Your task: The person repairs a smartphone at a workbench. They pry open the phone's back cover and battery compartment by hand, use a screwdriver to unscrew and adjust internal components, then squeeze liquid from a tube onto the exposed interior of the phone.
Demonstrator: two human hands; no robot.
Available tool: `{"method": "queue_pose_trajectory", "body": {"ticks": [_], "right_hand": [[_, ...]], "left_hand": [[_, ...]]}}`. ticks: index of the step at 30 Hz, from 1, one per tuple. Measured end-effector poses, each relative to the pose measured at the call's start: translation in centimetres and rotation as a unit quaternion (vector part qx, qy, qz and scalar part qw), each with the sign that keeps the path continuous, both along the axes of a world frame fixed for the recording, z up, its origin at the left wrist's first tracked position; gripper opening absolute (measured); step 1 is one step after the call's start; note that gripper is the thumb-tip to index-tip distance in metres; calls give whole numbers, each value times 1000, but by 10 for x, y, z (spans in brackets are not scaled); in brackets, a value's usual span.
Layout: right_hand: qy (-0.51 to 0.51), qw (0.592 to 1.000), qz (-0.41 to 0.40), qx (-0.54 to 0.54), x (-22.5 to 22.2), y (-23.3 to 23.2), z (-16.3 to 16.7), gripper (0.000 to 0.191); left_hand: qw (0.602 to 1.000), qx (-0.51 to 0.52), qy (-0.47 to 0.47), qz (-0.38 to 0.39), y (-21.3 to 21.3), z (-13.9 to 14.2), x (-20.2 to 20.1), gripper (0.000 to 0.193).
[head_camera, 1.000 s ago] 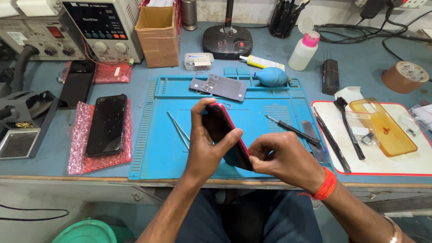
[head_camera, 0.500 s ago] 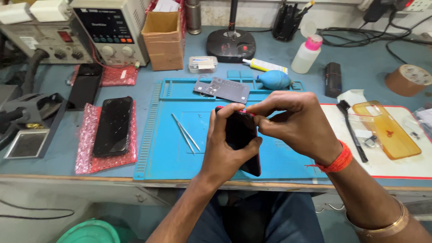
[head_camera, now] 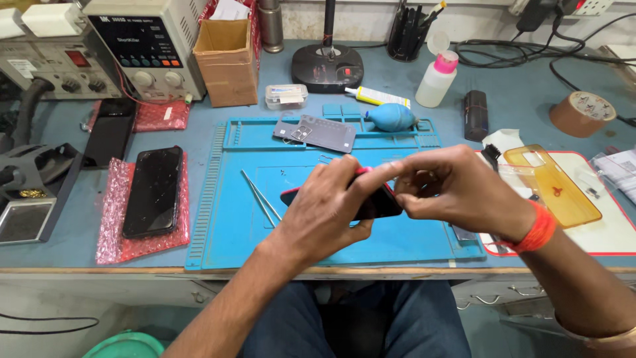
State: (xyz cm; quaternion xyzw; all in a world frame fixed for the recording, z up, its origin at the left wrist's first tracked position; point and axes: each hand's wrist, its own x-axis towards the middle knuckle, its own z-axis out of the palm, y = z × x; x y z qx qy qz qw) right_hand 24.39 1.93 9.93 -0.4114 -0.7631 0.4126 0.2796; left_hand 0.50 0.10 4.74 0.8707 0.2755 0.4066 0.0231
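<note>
Left hand (head_camera: 328,215) is closed around a dark phone (head_camera: 374,204) with a red edge, fingers wrapped over its upper side and thumb beneath, holding it clear of the blue mat (head_camera: 232,219) at mid-bench. The phone lies roughly level, long axis running left to right. Right hand (head_camera: 450,189) is also closed on it, fingertips pinching the right end near the top edge; whether a small tool sits between those fingers cannot be told. Judged from the posture, the left hand steadies the body while the right works at the end or edge, and holding it up over the mat would let any loose part drop onto a soft, bordered surface.

Tweezers (head_camera: 260,197) lie on the mat just left of the left hand, within reach. A grey plate (head_camera: 317,132) rests at the mat's far edge, a blue blower (head_camera: 391,117) beside it to the right. Right of the mat, near the right hand, an orange case (head_camera: 553,185) lies on a white tray (head_camera: 616,232). Well left, a second phone (head_camera: 154,191) lies face up on pink bubble wrap (head_camera: 109,225), apparently to cushion it. Power supply (head_camera: 142,43), cardboard box (head_camera: 226,61) and tape roll (head_camera: 582,114) stand along the back, apart from the work.
</note>
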Motion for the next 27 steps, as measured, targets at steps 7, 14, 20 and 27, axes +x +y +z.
{"method": "queue_pose_trajectory", "body": {"ticks": [7, 14, 20, 27], "right_hand": [[7, 979, 39, 198, -1, -3, -12, 35], [-7, 993, 54, 102, 21, 11, -17, 31], [-95, 991, 43, 81, 34, 16, -21, 26], [-101, 991, 84, 35, 37, 12, -24, 33]], "left_hand": [[998, 29, 60, -2, 1, -13, 11, 93], [995, 25, 94, -2, -8, -14, 19, 77], [996, -61, 68, 17, -3, -9, 19, 84], [956, -289, -40, 28, 5, -19, -26, 32]]}}
